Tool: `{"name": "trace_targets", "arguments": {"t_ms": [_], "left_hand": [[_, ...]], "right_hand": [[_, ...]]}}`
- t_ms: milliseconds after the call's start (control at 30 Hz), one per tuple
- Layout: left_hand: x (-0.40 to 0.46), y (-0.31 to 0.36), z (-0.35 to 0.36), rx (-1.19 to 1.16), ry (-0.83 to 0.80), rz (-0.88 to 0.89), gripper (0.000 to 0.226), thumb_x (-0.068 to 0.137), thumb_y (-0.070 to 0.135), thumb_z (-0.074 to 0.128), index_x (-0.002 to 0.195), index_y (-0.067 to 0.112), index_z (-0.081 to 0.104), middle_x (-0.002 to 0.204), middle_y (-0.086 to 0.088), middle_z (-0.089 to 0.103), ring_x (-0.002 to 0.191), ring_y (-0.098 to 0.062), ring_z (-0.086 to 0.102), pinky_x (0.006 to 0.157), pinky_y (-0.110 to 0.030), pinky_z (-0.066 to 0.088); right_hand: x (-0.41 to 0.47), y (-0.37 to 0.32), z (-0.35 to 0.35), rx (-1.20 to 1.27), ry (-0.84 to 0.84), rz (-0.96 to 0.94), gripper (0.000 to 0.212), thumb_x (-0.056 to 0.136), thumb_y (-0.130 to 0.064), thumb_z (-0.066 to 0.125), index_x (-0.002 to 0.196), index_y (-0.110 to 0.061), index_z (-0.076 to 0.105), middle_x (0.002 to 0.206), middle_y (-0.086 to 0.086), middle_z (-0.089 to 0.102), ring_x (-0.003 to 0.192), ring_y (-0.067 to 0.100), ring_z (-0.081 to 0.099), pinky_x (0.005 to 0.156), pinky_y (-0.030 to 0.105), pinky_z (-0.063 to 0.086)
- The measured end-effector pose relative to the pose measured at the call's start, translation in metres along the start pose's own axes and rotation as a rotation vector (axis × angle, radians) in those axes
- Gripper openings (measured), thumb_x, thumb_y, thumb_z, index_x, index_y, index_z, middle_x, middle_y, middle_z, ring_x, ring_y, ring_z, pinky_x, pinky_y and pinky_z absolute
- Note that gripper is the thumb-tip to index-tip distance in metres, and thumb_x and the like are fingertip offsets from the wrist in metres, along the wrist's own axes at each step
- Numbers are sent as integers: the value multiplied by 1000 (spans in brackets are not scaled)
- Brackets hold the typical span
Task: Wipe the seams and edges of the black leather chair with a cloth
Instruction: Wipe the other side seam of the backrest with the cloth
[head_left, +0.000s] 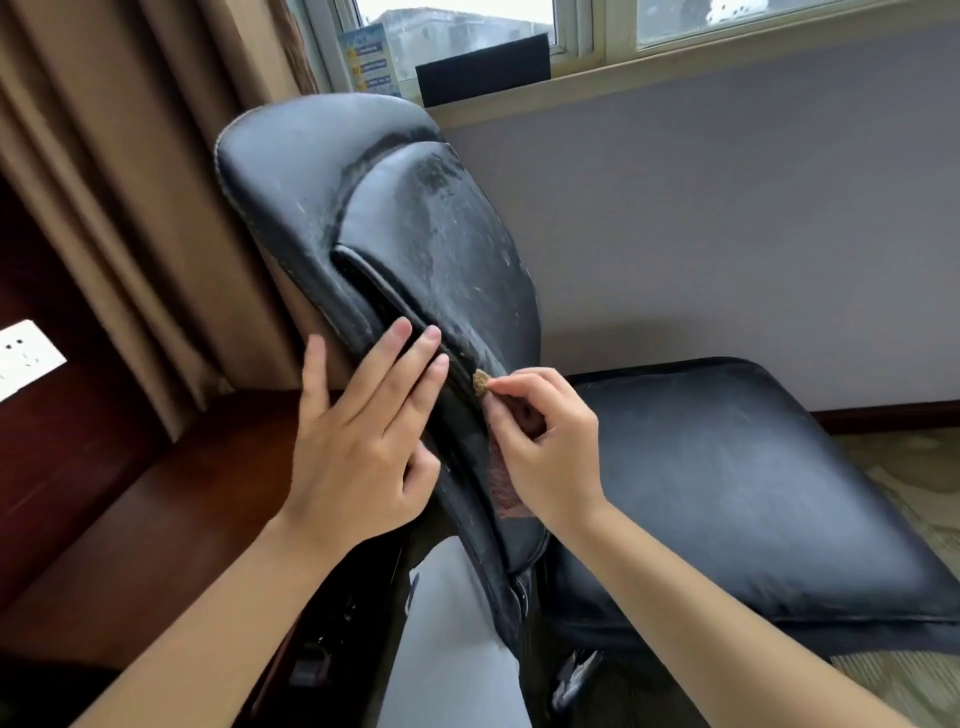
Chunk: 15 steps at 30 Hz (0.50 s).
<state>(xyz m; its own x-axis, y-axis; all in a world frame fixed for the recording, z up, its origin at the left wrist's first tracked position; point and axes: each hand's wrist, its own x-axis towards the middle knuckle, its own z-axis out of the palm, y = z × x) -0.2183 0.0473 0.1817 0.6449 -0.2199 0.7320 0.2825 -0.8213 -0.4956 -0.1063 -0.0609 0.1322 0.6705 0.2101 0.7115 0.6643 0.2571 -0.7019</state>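
Black leather, scuffed and dusty grey in patches, covers the chair backrest (415, 223), which leans from about seven o'clock up toward eleven o'clock in the head view. The seat cushion (727, 467) lies at roughly three to four o'clock, against the grey wall (727, 208).

The person's left hand (358, 441) lies flat on the outer panel of the backrest, fingers straight and a little apart, their tips at the groove where the side panel meets the padded centre. It seems to be bracing the chair and spreading that seam.

The right hand (540, 441) is curled, thumb and forefinger pinching a small tan wad of cloth (480, 383) that pokes out just at the seam, at about twelve o'clock from the knuckles. A reddish, textured stretch showing under the palm may be more of the same cloth, though this cannot be told for sure.

By the look of it, the step in hand is the working of the long seam on the backrest, midway along its length. Grey film on the leather above suggests that much is not yet wiped.

The next move likely calls for drawing the pinched cloth along the groove, toward eleven o'clock or down toward six, with the left hand holding the gap open ahead of it.

A brown curtain (130, 182) hangs at nine to ten o'clock, and a window sill (727, 67) runs at one o'clock.
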Motion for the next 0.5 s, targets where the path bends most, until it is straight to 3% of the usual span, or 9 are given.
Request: {"name": "trace_targets", "arguments": {"t_ms": [100, 267, 500], "left_hand": [[7, -4, 3, 33, 64, -100, 49, 84, 19, 48, 131, 7, 57, 148, -8, 35, 142, -21, 23, 116, -52, 2], [12, -7, 10, 31, 131, -151, 41, 85, 16, 54, 125, 15, 64, 147, -10, 35, 146, -19, 14, 116, -52, 7], [31, -21, 13, 22, 233, -240, 47, 85, 13, 55, 132, 11, 57, 147, -13, 33, 141, -29, 14, 114, -54, 10]], "right_hand": [[26, -10, 9, -37, -41, -115, 7, 82, -8, 68, 87, -7, 72, 86, 2, 63, 74, 11, 60, 68, 26, 51], [11, -2, 10, -72, -31, -131, 14, 85, -15, 61, 90, -6, 71, 86, 2, 61, 70, 15, 58, 61, 36, 51], [34, -22, 29, -69, 10, -228, 19, 87, -18, 60, 97, -8, 72, 91, 2, 59, 71, 13, 57, 61, 32, 51]]}}
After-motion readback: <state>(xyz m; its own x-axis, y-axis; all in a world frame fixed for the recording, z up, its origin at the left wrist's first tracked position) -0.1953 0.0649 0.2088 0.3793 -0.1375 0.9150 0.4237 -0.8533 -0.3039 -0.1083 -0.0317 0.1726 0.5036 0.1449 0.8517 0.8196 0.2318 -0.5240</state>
